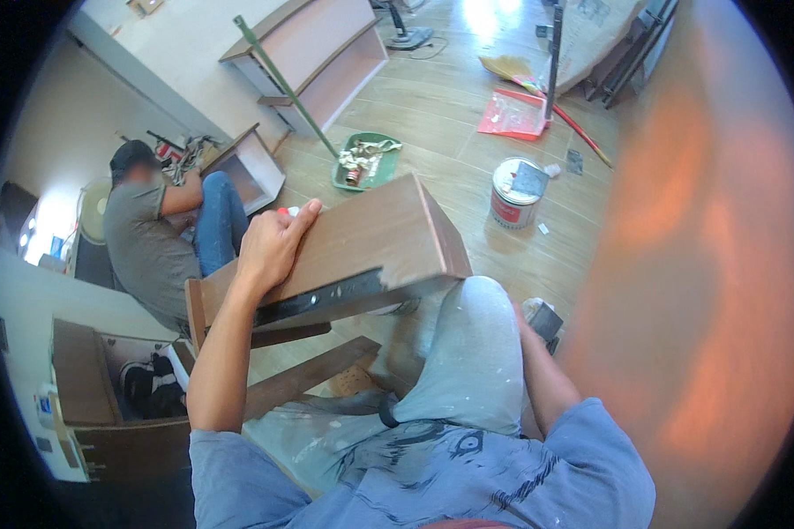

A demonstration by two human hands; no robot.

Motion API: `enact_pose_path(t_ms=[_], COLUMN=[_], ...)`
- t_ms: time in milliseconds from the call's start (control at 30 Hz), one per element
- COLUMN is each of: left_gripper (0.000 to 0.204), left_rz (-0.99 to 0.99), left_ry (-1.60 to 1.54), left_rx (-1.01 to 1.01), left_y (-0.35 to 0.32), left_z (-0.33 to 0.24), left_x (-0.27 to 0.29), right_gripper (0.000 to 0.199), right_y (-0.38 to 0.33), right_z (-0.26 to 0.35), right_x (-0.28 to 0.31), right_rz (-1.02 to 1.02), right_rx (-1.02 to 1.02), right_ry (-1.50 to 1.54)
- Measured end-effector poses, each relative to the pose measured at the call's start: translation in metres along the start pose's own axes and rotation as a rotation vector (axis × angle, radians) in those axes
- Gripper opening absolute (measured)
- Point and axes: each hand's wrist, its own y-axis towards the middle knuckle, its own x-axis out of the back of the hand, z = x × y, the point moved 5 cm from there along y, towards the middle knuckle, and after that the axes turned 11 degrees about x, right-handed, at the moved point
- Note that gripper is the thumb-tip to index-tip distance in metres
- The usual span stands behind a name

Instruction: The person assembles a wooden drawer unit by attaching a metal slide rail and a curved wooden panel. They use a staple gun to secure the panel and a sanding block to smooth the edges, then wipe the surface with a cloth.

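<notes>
A brown wooden drawer [370,231] lies tilted across my lap, its right end by my raised knee. Along its near side runs a dark metal runner [318,300]. My left hand [278,247] is closed over the drawer's far upper edge, thumb pointing right. A small red-and-white thing [288,212] shows just past these fingers; I cannot make out what it is. My right forearm [547,375] reaches down beyond the knee, which hides the hand. Near there, a dark grey flat piece [544,322] sits beside something whitish on the floor.
Another person [146,229] sits at the left beside an upturned drawer [251,172]. Ahead are a green dustpan [388,167] with scraps, a paint can [513,198], a red dustpan [512,115] and a broom [507,70]. A brown panel [715,264] rises close on my right.
</notes>
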Motion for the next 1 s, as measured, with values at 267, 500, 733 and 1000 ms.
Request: enact_pose_path(t_ms=[267, 500, 733, 1000], left_gripper=[0.075, 0.061, 0.049, 0.044], left_rz=[-0.147, -0.277, -0.177, 0.075], left_ry=[-0.399, -0.744, -1.243, -1.74], left_rx=[0.062, 0.132, 0.161, 0.211], left_y=[-0.061, -0.094, -0.117, -0.063], left_z=[0.082, 0.143, 0.202, 0.228], left_x=[0.033, 0.11, 0.177, 0.072], right_gripper=[0.06, 0.056, 0.064, 0.068], right_y=[0.031, 0.002, -0.019, -0.1], right_z=[0.246, 0.395, 0.512, 0.616], right_x=[0.027, 0.052, 0.017, 0.057], right_rz=[0.351, 0.494, -0.092, -0.088], right_rx=[0.343, 0.395, 0.484, 0.865], right_ry=[0.906, 0.969, 0.902, 0.332])
